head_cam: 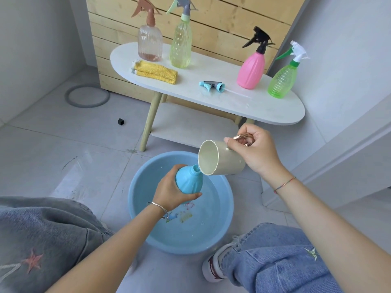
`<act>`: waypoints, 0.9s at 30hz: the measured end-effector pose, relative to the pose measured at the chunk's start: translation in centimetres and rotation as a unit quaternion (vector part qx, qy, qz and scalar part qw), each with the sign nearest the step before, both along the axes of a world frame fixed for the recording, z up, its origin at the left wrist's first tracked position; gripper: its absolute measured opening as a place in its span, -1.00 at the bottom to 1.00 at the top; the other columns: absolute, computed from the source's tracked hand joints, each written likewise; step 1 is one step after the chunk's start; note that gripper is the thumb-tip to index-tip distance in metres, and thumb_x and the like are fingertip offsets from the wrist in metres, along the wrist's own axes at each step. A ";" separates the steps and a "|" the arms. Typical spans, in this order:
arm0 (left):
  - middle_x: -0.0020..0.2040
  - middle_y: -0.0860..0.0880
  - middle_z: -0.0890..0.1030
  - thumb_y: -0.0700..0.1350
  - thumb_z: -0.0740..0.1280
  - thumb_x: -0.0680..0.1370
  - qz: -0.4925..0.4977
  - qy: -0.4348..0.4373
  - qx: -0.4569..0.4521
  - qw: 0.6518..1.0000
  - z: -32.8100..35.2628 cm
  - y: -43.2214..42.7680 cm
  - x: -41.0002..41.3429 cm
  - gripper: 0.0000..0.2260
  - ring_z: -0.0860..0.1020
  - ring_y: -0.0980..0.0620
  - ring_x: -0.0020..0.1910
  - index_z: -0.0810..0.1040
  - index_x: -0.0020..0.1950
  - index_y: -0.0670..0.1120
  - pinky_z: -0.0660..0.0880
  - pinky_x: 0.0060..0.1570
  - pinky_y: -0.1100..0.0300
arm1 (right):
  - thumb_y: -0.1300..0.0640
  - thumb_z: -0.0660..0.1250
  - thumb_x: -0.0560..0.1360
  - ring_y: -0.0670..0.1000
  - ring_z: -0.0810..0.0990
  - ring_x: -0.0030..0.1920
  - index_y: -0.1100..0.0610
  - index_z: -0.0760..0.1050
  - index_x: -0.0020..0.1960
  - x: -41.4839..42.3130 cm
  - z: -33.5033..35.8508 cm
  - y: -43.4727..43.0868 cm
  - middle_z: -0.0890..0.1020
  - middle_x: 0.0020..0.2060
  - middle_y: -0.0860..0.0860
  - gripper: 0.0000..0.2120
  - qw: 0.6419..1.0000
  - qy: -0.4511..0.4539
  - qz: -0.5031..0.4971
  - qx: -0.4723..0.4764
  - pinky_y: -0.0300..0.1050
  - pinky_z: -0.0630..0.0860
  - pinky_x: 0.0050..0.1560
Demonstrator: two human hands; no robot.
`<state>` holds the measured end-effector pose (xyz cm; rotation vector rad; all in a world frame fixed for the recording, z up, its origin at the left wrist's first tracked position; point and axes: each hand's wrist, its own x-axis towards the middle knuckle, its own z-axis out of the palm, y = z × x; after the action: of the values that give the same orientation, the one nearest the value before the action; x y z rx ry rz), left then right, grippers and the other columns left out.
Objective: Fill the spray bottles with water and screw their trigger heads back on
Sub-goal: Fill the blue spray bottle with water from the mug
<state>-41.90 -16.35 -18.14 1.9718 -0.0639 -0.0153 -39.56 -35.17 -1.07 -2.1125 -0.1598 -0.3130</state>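
The open-necked blue spray bottle point(188, 180) is held tilted over a blue basin point(135, 199) that stands on the tiled floor with water in it. The bottle's body is gripped by the left hand point(171, 193), with the fingers curled round its far side and the thumb laid across the near side. A cream mug point(220, 159) is tipped on its side with its rim touching the bottle's neck. It is held by the right hand point(256, 151), whose fingers are curled through the gold handle while the thumb is pressed on the mug wall beside it. Whether water is running out cannot be told. The blue trigger head point(211, 85) is seen lying on its side on the white oval table point(264, 108) beyond the basin, its dip tube pointing right. Just right of it a pink bottle point(250, 70) and a green bottle point(281, 81) are stood upright, each with a trigger head fitted. At the table's left end a clear ribbed bottle point(150, 43) and a pale yellow-green bottle point(181, 43) are stood side by side, and a folded yellow cloth point(155, 72) is laid in front of them. A grey ring point(67, 95) and a small black cube point(120, 122) are seen on the floor to the left.
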 end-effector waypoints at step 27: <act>0.02 0.24 0.53 0.19 0.60 0.14 -0.005 0.014 0.000 1.000 -0.8 -0.2 -0.1 -0.30 0.54 0.16 0.01 0.38 0.19 0.18 0.59 -0.02 0.06 | 0.20 0.43 0.32 -0.01 0.31 -0.30 0.17 0.32 -0.35 -0.1 1.1 2.3 0.36 -0.40 -0.04 -0.73 0.970 -0.135 0.088 -0.179 -0.27 0.21 -0.29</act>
<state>-41.97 -16.50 -18.91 1.9717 -0.0549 -0.0493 -39.66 -32.90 0.08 -2.3820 -0.6011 -0.4950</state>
